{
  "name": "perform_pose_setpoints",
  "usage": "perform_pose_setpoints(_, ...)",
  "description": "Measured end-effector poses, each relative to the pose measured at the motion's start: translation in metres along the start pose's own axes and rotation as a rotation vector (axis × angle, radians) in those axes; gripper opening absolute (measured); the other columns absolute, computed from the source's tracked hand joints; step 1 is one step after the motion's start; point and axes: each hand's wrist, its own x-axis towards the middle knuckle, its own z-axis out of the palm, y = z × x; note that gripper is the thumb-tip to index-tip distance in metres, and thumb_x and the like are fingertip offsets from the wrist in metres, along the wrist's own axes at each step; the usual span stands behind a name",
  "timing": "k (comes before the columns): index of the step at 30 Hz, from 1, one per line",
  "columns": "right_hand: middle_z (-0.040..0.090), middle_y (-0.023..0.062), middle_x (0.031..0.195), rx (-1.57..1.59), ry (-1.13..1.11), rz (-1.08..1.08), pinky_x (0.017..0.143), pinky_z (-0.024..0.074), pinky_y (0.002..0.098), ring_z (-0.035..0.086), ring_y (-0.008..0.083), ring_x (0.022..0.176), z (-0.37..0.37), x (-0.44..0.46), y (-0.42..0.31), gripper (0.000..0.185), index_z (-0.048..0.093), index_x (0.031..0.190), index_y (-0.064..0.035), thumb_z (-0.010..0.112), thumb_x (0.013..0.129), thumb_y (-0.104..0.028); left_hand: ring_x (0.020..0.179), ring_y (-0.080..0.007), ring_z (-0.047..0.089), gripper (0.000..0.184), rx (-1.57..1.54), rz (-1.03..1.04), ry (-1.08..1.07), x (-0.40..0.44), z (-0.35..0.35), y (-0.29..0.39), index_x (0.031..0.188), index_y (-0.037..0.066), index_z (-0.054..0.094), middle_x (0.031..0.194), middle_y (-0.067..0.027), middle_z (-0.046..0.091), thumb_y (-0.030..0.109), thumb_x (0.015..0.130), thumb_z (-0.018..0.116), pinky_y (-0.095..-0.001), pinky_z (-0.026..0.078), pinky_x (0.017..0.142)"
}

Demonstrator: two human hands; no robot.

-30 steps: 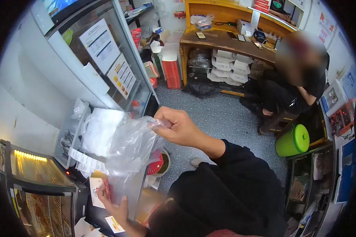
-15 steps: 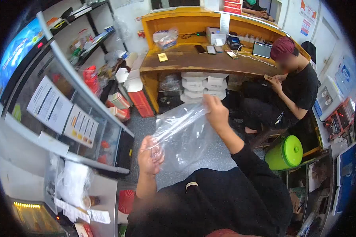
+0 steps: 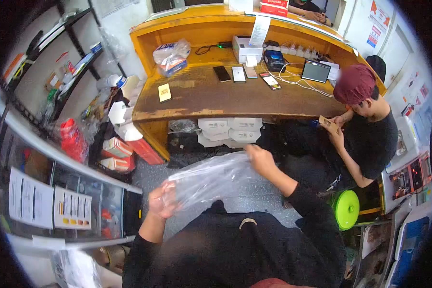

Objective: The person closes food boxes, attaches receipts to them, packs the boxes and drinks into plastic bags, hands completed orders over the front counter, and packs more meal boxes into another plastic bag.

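Note:
A clear plastic bag [image 3: 213,178] is stretched between my two hands in front of my body, above the grey speckled floor. My left hand [image 3: 162,199] grips its left end, the fingers partly seen through the film. At the upper right corner of the bag, my right hand [image 3: 264,163] pinches the edge with closed fingers. The bag looks flat, and I see nothing inside it.
Ahead stands a wooden counter [image 3: 201,98] with phones, a printer [image 3: 247,49] and a small laptop [image 3: 316,71]. White boxes [image 3: 230,129] are stacked beneath. A seated person [image 3: 365,125] holds a phone at right, near a green bin [image 3: 346,210]. A glass-door fridge [image 3: 67,192] stands left.
The view has shifted towards the counter. The bag, hanging fuller and lower before, now stretches flatter and more sideways between my hands. Both hands keep their hold.

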Motion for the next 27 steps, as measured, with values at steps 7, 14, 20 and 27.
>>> perform_pose_setpoints(7, 0.06, 0.0124, 0.09, 2.066, -0.594, 0.141, 0.049, 0.0494, 0.0294, 0.057, 0.0175, 0.052, -0.048, 0.079, 0.055, 0.068, 0.026, 0.128, 0.0006, 0.064, 0.072, -0.007, 0.054, -0.0088, 0.049, 0.033, 0.854, -0.221, -0.057, 0.188, -0.039, 0.158, 0.096, -0.007, 0.048, 0.081, -0.0097, 0.053, 0.014, 0.074, 0.059, -0.0194, 0.04, 0.046)
perform_pose_setpoints(14, 0.034, 0.0159, 0.129, 0.805, -0.105, 0.261, 0.091, 0.0365, 0.04, 0.035, 0.0261, 0.117, -0.003, 0.24, 0.229, 0.071, 0.03, 0.129, -0.0057, 0.064, 0.074, -0.035, 0.072, -0.0101, 0.053, 0.027, 1.5, 0.14, 0.206, 0.408, 0.041, 0.201, 0.106, 0.006, 0.054, 0.086, 0.0008, 0.056, 0.02, 0.083, 0.055, -0.0249, 0.043, 0.07)
perform_pose_setpoints(20, 0.051, 0.0207, 0.113, 0.53, 0.292, 0.641, 0.086, 0.0402, 0.0327, 0.051, 0.0269, 0.102, 0.063, 0.45, 0.446, 0.071, 0.047, 0.114, 0.0033, 0.069, 0.065, -0.042, 0.083, -0.0243, 0.057, 0.026, 2.331, 0.713, 0.35, 0.598, 0.058, 0.181, 0.102, 0.009, 0.061, 0.089, -0.0128, 0.06, 0.024, 0.081, 0.054, -0.0313, 0.043, 0.078)
perform_pose_setpoints(27, 0.051, 0.0163, 0.113, 0.792, 0.067, 0.683, 0.084, 0.0424, 0.0315, 0.052, 0.0236, 0.099, 0.105, 0.489, 0.507, 0.063, 0.047, 0.114, 0.0015, 0.069, 0.067, -0.035, 0.084, -0.04, 0.056, 0.041, 2.665, 0.348, 0.37, 0.8, -0.059, 0.123, 0.116, 0.021, 0.052, 0.119, -0.0327, 0.036, 0.027, 0.076, 0.057, -0.0425, 0.047, 0.073)
